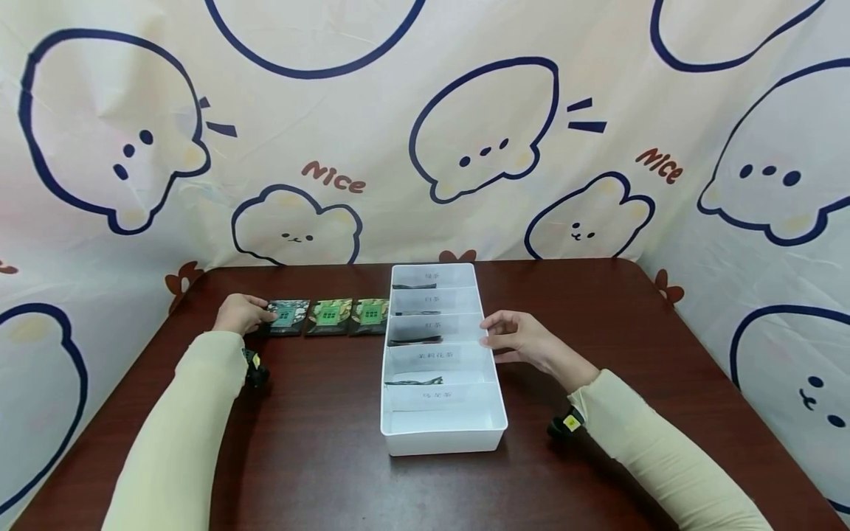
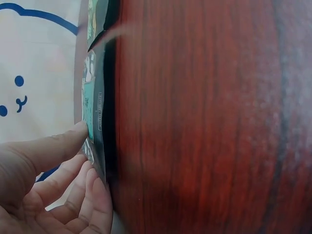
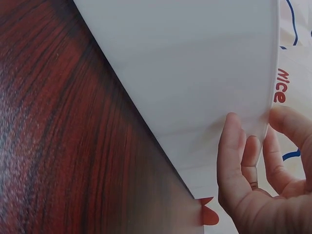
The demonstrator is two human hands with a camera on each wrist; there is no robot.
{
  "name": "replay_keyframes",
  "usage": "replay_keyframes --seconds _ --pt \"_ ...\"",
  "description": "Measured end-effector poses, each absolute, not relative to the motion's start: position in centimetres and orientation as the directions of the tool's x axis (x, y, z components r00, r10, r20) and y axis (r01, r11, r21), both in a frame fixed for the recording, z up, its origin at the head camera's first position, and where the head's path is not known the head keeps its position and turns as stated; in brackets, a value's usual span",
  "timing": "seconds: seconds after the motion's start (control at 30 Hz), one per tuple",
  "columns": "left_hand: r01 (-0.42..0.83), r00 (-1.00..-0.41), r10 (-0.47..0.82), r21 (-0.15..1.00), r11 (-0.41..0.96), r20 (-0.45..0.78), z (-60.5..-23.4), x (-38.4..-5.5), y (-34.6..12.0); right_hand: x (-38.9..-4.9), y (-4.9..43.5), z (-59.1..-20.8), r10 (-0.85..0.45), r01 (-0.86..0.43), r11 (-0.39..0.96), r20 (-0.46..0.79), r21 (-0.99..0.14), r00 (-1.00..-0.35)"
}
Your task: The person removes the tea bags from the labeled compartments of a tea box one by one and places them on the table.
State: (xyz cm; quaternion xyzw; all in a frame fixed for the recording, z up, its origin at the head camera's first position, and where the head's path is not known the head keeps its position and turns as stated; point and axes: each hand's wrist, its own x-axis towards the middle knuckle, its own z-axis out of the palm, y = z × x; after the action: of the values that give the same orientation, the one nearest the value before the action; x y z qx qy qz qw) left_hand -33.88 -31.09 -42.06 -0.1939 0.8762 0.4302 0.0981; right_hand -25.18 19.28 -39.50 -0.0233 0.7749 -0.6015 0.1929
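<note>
In the box [image 1: 445, 444] sit sachets [image 1: 417, 341] — right hand [image 1: 527, 341] loosely touching its side, left hand [image 1: 240, 315] pinching a packet [image 1: 290, 317].

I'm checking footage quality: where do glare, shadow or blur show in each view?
Head: pale sheen on the near table, the box's nearest label faint; left wrist: glare toward the table's upper right, the packet nearly edge-on, small print unreadable; right wrist: soft shadow on the box wall beside the right hand, table grain blurred toward the bottom.
</note>
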Motion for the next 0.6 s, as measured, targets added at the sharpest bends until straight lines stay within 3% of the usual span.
replay_keyframes --seconds 0.6 --pt "-0.428 -0.904 -0.257 0.715 0.552 -0.343 -42.23 -33.94 -31.25 -24.87 19.20 -39.22 -0.281 0.187 0.258 -0.259 -0.948 -0.924"
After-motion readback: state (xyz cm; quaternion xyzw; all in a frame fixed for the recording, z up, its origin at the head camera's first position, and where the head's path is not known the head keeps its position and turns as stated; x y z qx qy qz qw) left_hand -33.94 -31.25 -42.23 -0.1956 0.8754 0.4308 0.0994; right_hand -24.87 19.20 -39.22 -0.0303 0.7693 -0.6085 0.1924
